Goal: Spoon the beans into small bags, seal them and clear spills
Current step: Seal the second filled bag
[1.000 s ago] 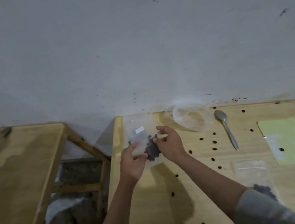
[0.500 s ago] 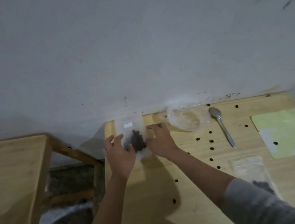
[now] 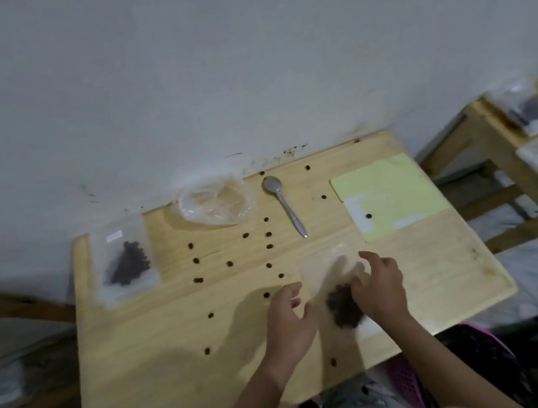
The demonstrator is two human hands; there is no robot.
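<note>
two small clear bags are lying on the wooden table (image 3: 167,373): one bean bag (image 3: 337,292) near the front edge between both hands, another filled bag (image 3: 125,263) resting at the far left corner. the right hand (image 3: 381,286) is curling its fingers onto the near bag beside its dark beans, while the left hand (image 3: 289,322) is hovering spread just beside it. loose beans (image 3: 229,264) are lying scattered across the middle, with a metal spoon (image 3: 285,205), a crumpled plastic bag (image 3: 216,204) and a yellow-green sheet (image 3: 394,193) farther back.
</note>
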